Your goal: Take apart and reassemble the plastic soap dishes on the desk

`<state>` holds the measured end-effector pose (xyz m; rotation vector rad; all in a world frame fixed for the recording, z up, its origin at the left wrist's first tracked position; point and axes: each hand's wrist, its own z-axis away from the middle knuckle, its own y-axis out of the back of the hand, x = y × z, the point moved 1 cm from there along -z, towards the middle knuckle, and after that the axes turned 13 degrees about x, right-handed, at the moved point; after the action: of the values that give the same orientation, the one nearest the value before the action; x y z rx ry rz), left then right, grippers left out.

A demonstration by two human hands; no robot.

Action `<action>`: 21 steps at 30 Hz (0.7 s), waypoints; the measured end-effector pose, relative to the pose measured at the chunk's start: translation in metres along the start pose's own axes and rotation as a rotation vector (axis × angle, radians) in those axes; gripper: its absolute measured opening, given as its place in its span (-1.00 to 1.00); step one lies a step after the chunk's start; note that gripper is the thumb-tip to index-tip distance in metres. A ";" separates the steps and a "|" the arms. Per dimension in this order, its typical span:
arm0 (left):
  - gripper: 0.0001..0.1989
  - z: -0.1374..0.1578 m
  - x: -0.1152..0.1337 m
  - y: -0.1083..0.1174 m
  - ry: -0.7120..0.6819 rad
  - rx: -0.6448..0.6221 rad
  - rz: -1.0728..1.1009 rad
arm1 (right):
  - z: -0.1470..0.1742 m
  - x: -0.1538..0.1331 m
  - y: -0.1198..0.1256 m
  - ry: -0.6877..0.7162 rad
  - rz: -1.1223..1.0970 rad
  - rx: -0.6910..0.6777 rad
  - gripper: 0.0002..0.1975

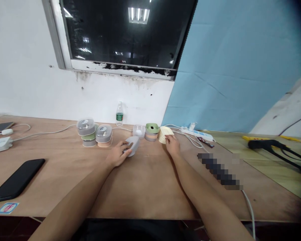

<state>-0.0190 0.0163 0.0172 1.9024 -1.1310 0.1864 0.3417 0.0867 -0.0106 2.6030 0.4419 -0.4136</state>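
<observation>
My left hand (119, 154) grips a translucent plastic box cover (133, 146), tilted up off the wooden table. My right hand (173, 144) is closed at the near right edge of a stack of cream-coloured trays (163, 134), with its fingertips on the upper ones. Just left of that stack, a green square piece (152, 128) with a dark opening sits on grey and peach pieces (152, 136). A clear cover (138, 131) stands beside them. Further left are lidded boxes, one group stacked (85, 127) and another shorter (104, 134).
A plastic bottle (119, 115) stands by the wall. On the left lie a black phone (17, 179) and a white power strip (0, 144). Another power strip (200, 134) with cables is at the right, near a pixelated dark object (219, 170) and black straps (278, 150).
</observation>
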 end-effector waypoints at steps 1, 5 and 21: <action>-0.56 0.000 0.000 0.000 0.005 0.004 -0.001 | 0.000 -0.001 0.001 0.003 -0.012 0.012 -0.70; -0.56 0.000 -0.001 -0.001 0.000 0.009 -0.004 | 0.001 -0.010 0.007 -0.022 -0.042 0.094 -0.69; -0.60 -0.003 0.000 0.001 -0.057 0.063 0.062 | 0.036 -0.128 0.006 0.361 -0.396 -0.193 -0.44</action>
<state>-0.0188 0.0178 0.0196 1.9401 -1.2363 0.2045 0.2207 0.0341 0.0072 2.3959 1.0733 -0.0154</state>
